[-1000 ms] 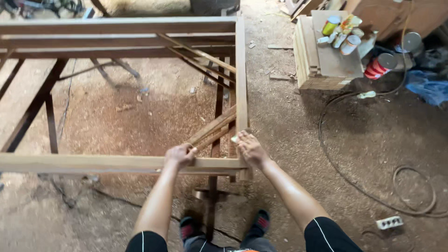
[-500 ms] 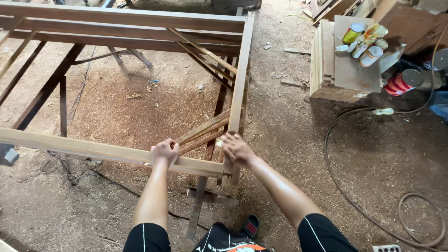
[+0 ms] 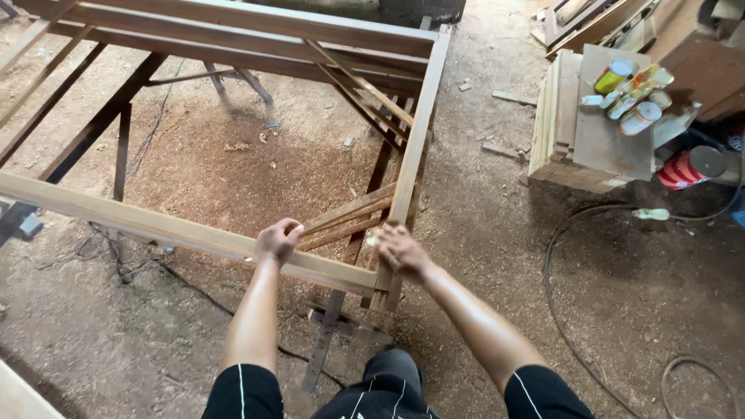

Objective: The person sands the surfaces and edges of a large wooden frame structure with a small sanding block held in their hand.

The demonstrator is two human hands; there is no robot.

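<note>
Sawdust-strewn dirt floor under wooden frame

Both arms stretched forward. Left hand fisted on the frame rail; right hand flat, fingers spread, at its corner.

floor: sawdust-strewn dirt | right: stacked boards, cans | black cable
</note>
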